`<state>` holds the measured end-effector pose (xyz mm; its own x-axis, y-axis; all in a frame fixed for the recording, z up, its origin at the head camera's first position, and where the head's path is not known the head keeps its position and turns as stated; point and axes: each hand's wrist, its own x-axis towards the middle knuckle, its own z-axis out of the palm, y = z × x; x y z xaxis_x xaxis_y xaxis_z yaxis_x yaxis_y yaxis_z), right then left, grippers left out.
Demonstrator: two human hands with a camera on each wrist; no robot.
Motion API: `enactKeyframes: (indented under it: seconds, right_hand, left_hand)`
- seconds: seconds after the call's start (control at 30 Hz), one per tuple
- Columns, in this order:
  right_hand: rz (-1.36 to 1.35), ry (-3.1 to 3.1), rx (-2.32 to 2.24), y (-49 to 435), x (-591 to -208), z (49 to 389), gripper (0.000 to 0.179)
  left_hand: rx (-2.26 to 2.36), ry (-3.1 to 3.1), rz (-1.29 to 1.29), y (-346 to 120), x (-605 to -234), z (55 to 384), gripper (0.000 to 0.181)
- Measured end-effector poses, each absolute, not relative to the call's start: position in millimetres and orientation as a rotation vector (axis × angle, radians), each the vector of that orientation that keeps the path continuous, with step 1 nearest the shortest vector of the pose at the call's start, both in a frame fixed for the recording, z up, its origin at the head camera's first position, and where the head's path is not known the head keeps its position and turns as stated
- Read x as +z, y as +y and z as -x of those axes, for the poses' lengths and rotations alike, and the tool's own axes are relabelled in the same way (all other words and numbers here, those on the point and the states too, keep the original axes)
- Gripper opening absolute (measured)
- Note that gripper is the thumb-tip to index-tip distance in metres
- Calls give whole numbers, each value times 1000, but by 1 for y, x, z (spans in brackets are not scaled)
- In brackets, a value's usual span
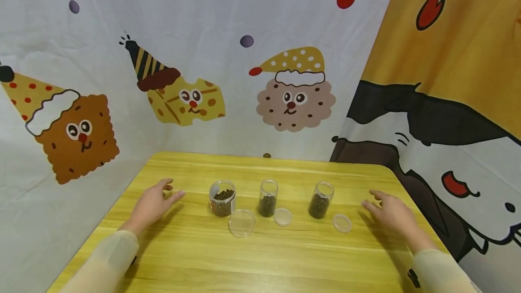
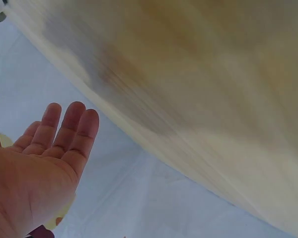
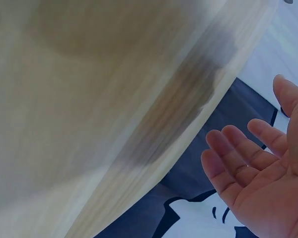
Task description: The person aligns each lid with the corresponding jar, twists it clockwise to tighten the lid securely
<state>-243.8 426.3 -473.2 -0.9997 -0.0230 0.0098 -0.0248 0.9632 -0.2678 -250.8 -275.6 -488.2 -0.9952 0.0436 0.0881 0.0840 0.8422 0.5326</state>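
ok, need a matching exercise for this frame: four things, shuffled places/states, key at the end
1. wide jar
2. largest lid
3. left hand
4. right hand

A. empty, to the right of the rightmost lid
B. uncapped, holding brown pellets
C. clear, lying flat
D. empty, to the left of the wide jar

Pairs: 1-B, 2-C, 3-D, 4-A

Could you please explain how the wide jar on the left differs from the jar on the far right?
The wide jar is broad and squat, while the far-right jar is narrower.
The wide jar holds brown bits; the far-right jar's dark contents look blacker.
A larger lid lies by the wide jar, a smaller lid by the far-right jar.
Both are clear, upright, uncovered and partly filled.
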Motion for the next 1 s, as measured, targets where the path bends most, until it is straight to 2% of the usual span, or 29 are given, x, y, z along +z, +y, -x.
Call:
enactKeyframes:
  seconds: [0.43, 1.0]
  right_hand:
    - [-154, -2984, 493, 401, -469, 227, 69]
    - [-383, -2823, 477, 364, -459, 197, 48]
  left_hand:
    - [-1036, -2891, 158, -257, -487, 239, 78]
    - [-1044, -2928, 281, -231, -473, 231, 95]
